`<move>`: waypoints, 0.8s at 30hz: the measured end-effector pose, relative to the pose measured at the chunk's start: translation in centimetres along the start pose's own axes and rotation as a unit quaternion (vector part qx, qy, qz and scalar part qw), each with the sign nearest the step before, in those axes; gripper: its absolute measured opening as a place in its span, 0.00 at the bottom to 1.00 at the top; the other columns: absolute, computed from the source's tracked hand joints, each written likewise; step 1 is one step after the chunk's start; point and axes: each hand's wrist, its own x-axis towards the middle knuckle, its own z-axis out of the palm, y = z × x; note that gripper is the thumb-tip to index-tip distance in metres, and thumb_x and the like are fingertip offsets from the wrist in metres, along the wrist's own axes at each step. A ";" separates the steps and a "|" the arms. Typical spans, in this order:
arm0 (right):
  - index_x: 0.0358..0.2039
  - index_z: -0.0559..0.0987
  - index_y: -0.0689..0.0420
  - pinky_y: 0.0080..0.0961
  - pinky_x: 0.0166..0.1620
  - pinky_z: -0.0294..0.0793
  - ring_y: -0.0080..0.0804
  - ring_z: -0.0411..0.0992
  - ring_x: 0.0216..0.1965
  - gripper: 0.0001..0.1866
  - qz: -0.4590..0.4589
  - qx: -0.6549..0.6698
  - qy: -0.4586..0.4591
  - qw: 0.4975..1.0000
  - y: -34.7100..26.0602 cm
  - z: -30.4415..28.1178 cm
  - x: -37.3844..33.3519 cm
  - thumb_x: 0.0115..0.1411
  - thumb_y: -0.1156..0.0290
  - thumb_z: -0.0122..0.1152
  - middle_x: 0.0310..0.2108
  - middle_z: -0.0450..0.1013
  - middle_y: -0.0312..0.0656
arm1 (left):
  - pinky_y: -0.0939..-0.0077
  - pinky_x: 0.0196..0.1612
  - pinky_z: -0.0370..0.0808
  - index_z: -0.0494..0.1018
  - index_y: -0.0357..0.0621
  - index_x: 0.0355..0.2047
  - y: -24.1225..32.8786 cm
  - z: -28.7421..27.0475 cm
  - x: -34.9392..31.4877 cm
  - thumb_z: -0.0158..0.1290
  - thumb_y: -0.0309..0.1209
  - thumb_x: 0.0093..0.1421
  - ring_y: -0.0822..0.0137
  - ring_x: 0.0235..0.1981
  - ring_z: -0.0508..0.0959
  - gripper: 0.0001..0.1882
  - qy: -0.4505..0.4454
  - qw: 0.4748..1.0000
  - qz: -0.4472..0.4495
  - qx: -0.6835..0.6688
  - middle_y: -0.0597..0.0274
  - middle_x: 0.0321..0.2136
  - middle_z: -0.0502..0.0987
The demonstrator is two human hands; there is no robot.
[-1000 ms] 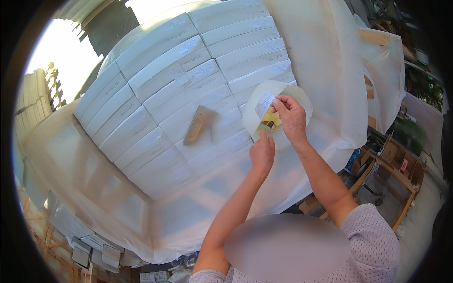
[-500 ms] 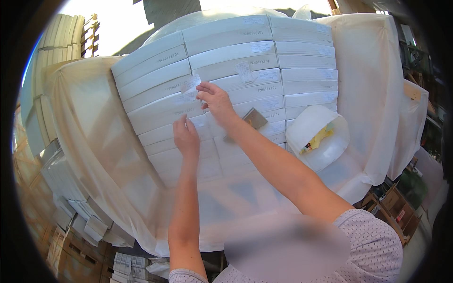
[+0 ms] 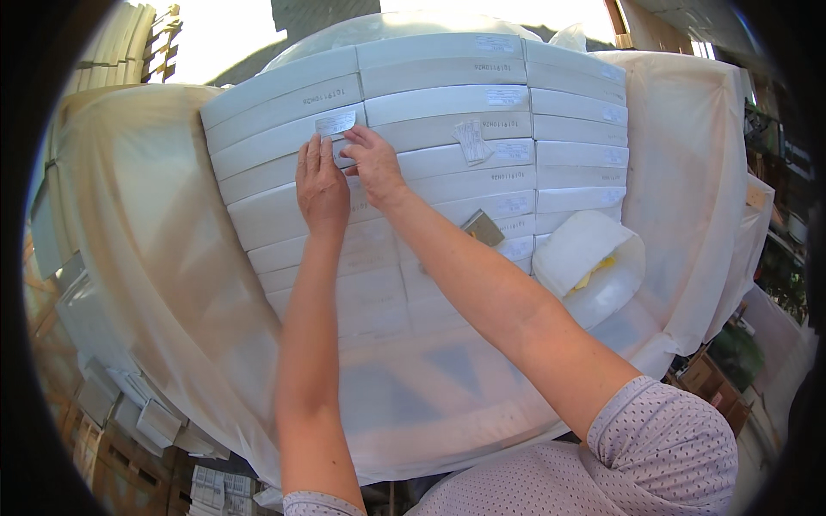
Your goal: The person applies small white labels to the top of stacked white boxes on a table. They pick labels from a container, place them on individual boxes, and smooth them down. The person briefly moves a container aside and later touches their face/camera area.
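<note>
A small white printed label point(image 3: 335, 122) lies against the front of a white cardboard box point(image 3: 288, 129) in the upper left of a stack. My left hand point(image 3: 323, 187), fingers stretched out, rests on the box with its fingertips at the label's lower edge. Close on its right, my right hand point(image 3: 376, 163) has bent fingers at the label's lower right corner, pinching it. More loose labels point(image 3: 471, 142) lie on the boxes to the right. Below them is a small brownish flat block point(image 3: 483, 228). A cut white plastic container point(image 3: 568, 249) holds something yellow point(image 3: 594, 273).
Stacked white boxes point(image 3: 443, 56) in several rows bear labels at their right ends. Translucent plastic sheeting covers stacks on the left point(image 3: 142, 198) and right point(image 3: 684, 189). Wooden pallets point(image 3: 129, 464) and bundled papers or cartons point(image 3: 219, 490) stand at the lower left.
The label has gone from hanging in my right hand to lying on the box, a little higher and left. My left hand has risen to its lower edge. The view has shifted slightly.
</note>
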 end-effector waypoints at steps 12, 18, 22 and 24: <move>0.58 0.70 0.67 0.23 0.38 0.74 0.30 0.75 0.42 0.26 -0.011 -0.069 0.041 0.997 0.8 -1.7 1.9 0.58 0.74 0.56 0.51 0.75 0.45 | 0.46 0.68 0.54 0.66 0.43 0.63 0.7 3.3 0.8 0.48 0.33 0.62 0.51 0.69 0.59 0.27 -0.091 0.984 -0.001 0.156 0.55 0.67 0.62; 0.52 0.75 0.68 0.19 0.35 0.73 0.25 0.76 0.34 0.21 -0.043 -0.163 0.071 0.983 -2.8 -6.0 -0.7 0.60 0.70 0.56 0.39 0.80 0.41 | 0.44 0.67 0.53 0.65 0.52 0.64 2.3 4.5 0.7 0.47 0.34 0.64 0.53 0.70 0.58 0.27 -0.118 0.987 0.002 0.113 0.57 0.68 0.60; 0.48 0.78 0.65 0.21 0.37 0.74 0.25 0.77 0.32 0.18 -0.083 -0.214 0.122 0.966 -5.9 -11.5 -2.9 0.61 0.68 0.56 0.35 0.81 0.42 | 0.43 0.67 0.53 0.61 0.56 0.67 3.2 4.7 0.2 0.45 0.40 0.67 0.55 0.70 0.56 0.28 -0.096 0.989 0.012 0.111 0.65 0.70 0.57; 0.47 0.79 0.63 0.24 0.38 0.75 0.28 0.77 0.32 0.17 -0.122 -0.278 0.172 0.937 -7.2 -14.5 -3.4 0.60 0.67 0.57 0.35 0.81 0.42 | 0.42 0.68 0.52 0.60 0.58 0.68 2.7 4.3 0.3 0.45 0.43 0.67 0.57 0.71 0.55 0.29 -0.106 0.987 0.022 0.117 0.69 0.71 0.55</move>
